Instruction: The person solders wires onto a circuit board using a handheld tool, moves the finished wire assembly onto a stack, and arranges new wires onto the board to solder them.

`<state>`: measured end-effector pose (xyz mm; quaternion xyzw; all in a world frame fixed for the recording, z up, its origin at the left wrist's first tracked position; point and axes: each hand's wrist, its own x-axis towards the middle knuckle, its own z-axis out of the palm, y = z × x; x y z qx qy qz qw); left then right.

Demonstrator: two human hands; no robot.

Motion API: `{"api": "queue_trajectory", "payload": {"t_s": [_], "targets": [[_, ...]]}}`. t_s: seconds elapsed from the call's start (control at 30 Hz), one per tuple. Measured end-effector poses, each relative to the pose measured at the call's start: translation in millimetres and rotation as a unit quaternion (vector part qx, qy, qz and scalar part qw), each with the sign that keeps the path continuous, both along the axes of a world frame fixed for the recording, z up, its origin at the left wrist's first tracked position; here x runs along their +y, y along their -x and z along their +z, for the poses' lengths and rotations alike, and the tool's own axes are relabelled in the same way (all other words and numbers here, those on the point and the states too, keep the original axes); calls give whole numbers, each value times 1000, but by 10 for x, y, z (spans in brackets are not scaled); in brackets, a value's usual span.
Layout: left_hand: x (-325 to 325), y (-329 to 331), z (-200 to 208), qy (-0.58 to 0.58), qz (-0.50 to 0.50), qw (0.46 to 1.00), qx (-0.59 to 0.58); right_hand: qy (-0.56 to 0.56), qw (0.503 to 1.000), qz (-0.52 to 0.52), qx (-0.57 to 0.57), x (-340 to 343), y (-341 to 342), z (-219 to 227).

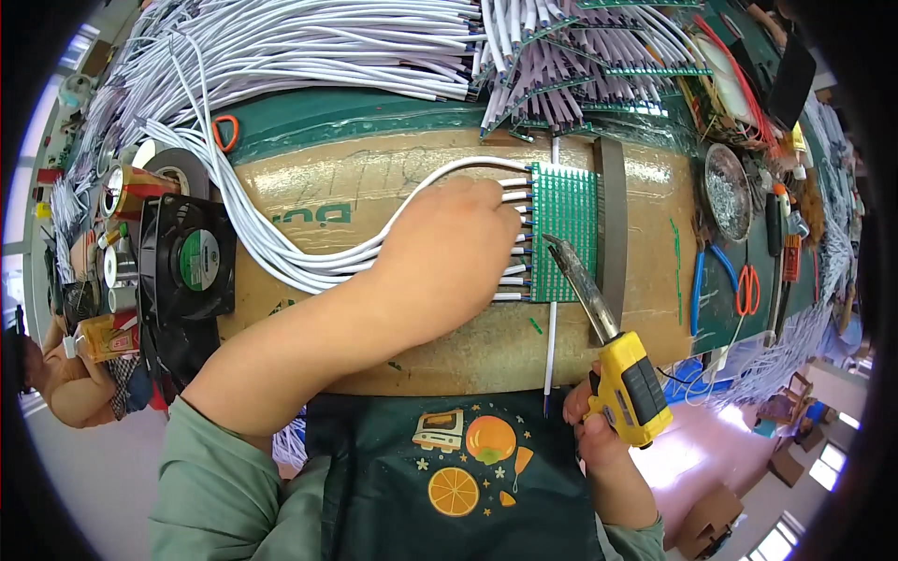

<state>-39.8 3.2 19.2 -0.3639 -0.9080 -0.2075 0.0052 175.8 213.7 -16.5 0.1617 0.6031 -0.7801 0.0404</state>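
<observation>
A green circuit board (pixel 564 234) lies on the cardboard-covered bench, with a row of white cables (pixel 309 266) running to its left edge. My left hand (pixel 454 238) is closed over the cables beside that edge; its fingertips grip one of them, though the palm hides the exact hold. In my right hand (pixel 599 425) is a yellow and black soldering gun (pixel 629 383), its long metal tip angled up and left over the board near the cable ends. Another white cable (pixel 550 355) sticks out below the board toward my apron (pixel 374 467).
A grey bar (pixel 611 229) borders the board's right side. To the left stands a black fan (pixel 192 257); blue-handled pliers (pixel 711 280), orange scissors (pixel 747 289) and a metal bowl (pixel 728 192) are at the right. Cable bundles (pixel 327 47) fill the back. Another person (pixel 79 388) is at far left.
</observation>
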Motion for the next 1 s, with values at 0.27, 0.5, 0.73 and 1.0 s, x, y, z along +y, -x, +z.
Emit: {"api": "queue_trajectory", "payload": {"t_s": [0.27,0.5,0.73,1.0], "targets": [[-9,-80,32,27,-38,998,48,27,999,26,28,19,38,66],[-52,-37,-63,-38,-43,998,20,-37,999,20,30,68,-78,-87],[-59,-20,-96,-86,-37,996,8,2,999,37,11,49,11,19],[-47,-21,-100,-85,-32,996,12,-18,1000,13,-6,-31,50,82]]}}
